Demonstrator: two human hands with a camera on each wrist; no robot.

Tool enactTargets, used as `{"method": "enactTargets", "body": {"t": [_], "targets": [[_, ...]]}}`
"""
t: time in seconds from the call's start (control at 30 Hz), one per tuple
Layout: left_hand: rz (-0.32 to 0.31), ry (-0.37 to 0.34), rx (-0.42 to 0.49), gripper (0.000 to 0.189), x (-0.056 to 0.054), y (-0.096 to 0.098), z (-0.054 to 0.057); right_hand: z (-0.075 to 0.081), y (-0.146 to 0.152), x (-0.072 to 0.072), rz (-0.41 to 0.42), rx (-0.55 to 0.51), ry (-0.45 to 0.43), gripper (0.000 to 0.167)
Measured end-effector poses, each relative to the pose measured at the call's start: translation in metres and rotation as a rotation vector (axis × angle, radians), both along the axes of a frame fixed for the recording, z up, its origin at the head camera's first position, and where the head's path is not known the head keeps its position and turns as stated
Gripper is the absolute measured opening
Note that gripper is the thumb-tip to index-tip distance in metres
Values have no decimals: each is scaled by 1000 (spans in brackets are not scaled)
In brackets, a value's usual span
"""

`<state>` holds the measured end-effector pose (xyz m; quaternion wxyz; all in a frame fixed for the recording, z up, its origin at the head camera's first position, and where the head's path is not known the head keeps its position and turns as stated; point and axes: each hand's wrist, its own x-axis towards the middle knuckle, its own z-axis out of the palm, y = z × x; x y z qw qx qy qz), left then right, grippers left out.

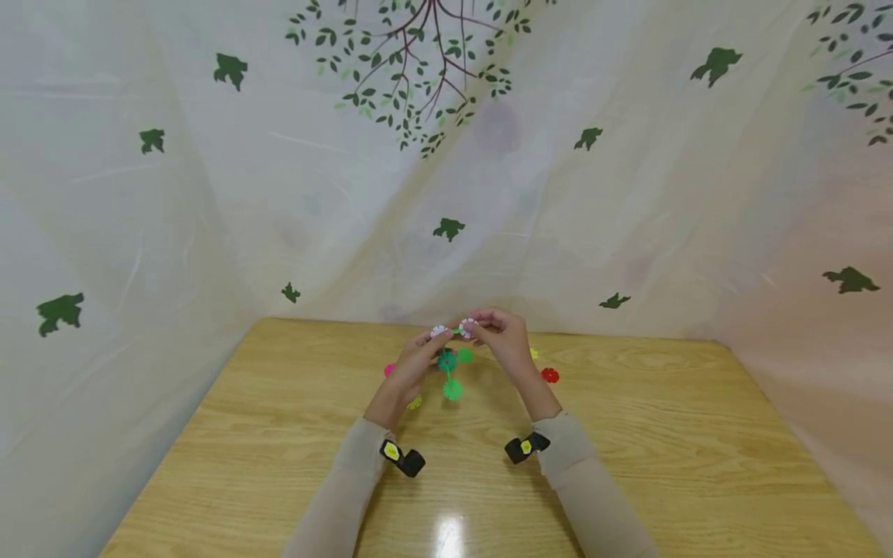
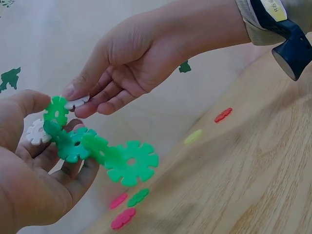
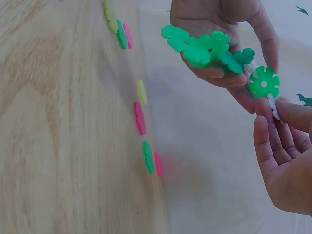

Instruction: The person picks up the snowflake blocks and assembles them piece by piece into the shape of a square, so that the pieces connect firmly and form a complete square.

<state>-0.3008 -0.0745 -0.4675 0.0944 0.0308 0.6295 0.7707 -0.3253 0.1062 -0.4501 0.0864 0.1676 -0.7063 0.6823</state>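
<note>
In the head view both hands are raised near the table's far edge. My left hand [image 1: 410, 364] holds a chain of slotted, flower-shaped plastic discs. A bright green disc [image 2: 134, 163] hangs at the chain's near end, a teal disc [image 2: 76, 144] sits in its middle, and a white disc [image 2: 37, 132] lies by the fingers. Between thumb and fingers, my right hand [image 1: 509, 345] pinches another white disc [image 3: 273, 107]. Its edge meets a green disc [image 3: 264, 83] at the chain's far end; how deep the slots engage, I cannot tell.
Loose discs lie on the wooden table [image 1: 642, 434]: a red disc [image 1: 550, 375] to the right, a green disc [image 1: 465, 356] behind the chain, a yellow disc [image 1: 415, 402] and a pink disc [image 1: 390, 370] by the left wrist. A printed cloth [image 1: 530, 256] hangs behind.
</note>
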Motion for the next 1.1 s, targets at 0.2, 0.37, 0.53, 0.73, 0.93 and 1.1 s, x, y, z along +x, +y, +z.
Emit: {"method": "enactTargets", "body": {"t": [0.2,0.37,0.53,0.73,0.93,1.1], "targets": [[32,7,31,36,1,2,2,-5,-6,0,-8,-21,-15,23],[47,56,9,38,1,4,2,-6,-8,1,-17,-28,-17,25],[108,60,24,37,1,4,1,-6,-8,2,0,-20,-17,25],[146,26,94,32,0,2,1,-4,-4,1,20,25,-14,23],[131,11,102,29,0,0,1,-3,-1,3,57,-14,-8,22],[136,-5,110,24,1,-2,4,-4,-2,2,77,-49,4,22]]}}
